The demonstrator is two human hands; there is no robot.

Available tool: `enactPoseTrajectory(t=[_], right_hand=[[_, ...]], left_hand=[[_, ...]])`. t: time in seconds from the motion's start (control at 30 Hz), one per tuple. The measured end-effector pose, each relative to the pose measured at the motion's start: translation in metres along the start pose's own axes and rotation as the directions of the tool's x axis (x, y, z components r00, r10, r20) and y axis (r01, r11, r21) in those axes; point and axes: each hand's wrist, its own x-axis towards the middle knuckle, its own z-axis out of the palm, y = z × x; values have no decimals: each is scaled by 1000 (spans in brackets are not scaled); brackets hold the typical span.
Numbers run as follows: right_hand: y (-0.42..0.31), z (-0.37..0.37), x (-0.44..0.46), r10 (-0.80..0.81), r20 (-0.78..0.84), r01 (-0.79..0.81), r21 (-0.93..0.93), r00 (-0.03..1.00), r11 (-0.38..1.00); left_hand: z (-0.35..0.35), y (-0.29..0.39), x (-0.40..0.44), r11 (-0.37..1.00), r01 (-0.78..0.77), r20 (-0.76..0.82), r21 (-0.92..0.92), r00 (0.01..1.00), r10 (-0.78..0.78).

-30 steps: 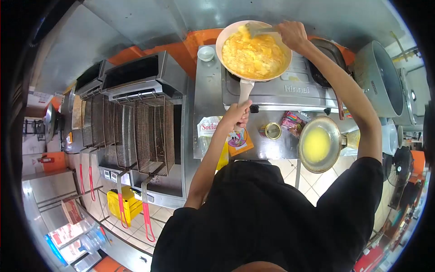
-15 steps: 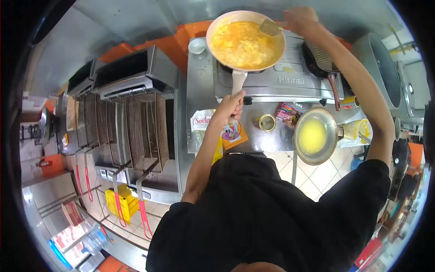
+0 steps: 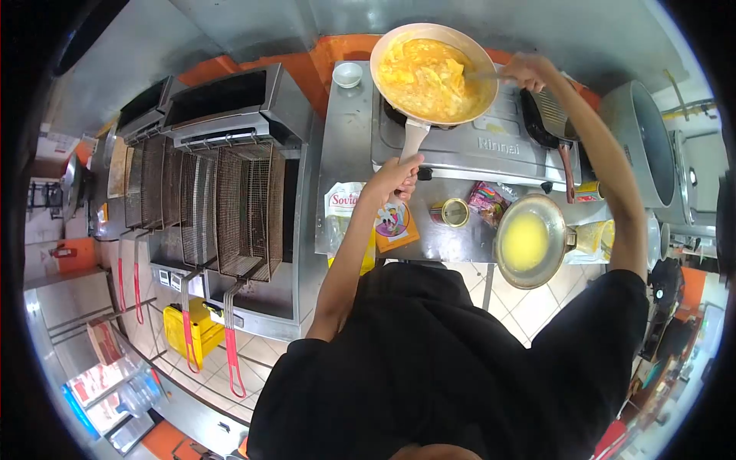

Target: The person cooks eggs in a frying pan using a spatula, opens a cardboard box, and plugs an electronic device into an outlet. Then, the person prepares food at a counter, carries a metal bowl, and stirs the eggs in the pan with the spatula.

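My left hand [image 3: 395, 179] is wrapped round the pale handle of a cream frying pan [image 3: 441, 31] over the stove. Yellow egg [image 3: 423, 80] lies in the pan, folded and bunched toward the middle, with a looser orange layer around it. From the right, my right hand [image 3: 527, 71] grips a spatula [image 3: 484, 76]. Its blade end reaches into the egg and is partly hidden there. Below the stove on the right is a second pan [image 3: 562, 259] holding a yellow layer; neither hand touches it.
A Rinnai stove [image 3: 452, 157] carries a ridged grill pan [image 3: 546, 115] at its right. Nearby are a small white bowl [image 3: 347, 74], an opened can [image 3: 455, 213], a pink packet [image 3: 486, 201] and an orange packet [image 3: 399, 230]. Fryer baskets [image 3: 245, 203] hang left; a large pot [image 3: 648, 138] stands right.
The spatula has gone from the pan's upper right rim down into the egg, my right hand lowering with it. The egg is now more folded and bunched. My left hand keeps the handle.
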Motion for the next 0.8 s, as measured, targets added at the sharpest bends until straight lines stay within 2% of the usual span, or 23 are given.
enactPoseTrajectory(t=[0.07,0.17,0.27,0.3,0.37,0.47,0.57,0.67,0.77,0.8], right_hand=[[5,31,7,-85,-42,90,159,996,983],[-2,68,9,-245,-120,263,177,962,948],[8,75,6,-375,-178,408,223,910,885],[21,79,20,-477,-307,530,116,824,840],[52,94,57,-654,-503,693,-140,565,707],[53,100,0,-647,-549,531,-381,528,757],[49,109,-70,-635,-570,406,-489,521,772],[53,115,-107,-652,-503,361,-560,568,746],[53,111,-140,-701,-479,345,-634,529,693],[51,108,-146,-685,-483,334,-624,546,706]], left_hand=[[-5,0,3,1000,2,13,17,1000,-2],[-10,-1,5,1000,6,12,28,1000,-6],[-10,-2,6,1000,5,7,28,1000,-5],[-10,-2,6,1000,0,2,17,1000,0],[-9,-4,5,1000,-10,-4,-6,1000,10],[1,-6,3,1000,-10,-61,-16,998,9],[-7,-7,6,998,-5,41,-69,999,8],[-4,-3,3,998,-19,8,-60,1000,19],[-1,-5,2,996,10,5,-89,1000,-9],[-1,-5,1,996,7,8,-86,1000,-6]])
